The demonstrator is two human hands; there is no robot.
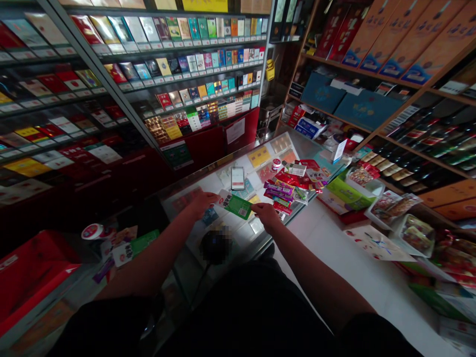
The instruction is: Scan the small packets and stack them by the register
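Note:
A green and white snack packet point(235, 205) is stretched flat between my two hands above the glass counter point(193, 230). My left hand point(203, 204) pinches its white end, and my right hand point(265, 216) grips the green end by the corner. Just beyond the packet lies a phone point(238, 178) with a lit screen. To the right of my right hand is a pile of colourful snack packets point(284, 186), purple and red ones among them, with a small round tub point(276, 164) at its far side. Below the packet sits a dark rounded object point(215, 245), blurred out.
Shelves of cigarette packs point(193, 64) line the wall ahead. On the left, a red box point(37, 277) stands near another tub point(92, 231) and a second green packet point(145, 241). Bins of packaged snacks point(396, 206) and bottle shelves point(424, 131) are on the right.

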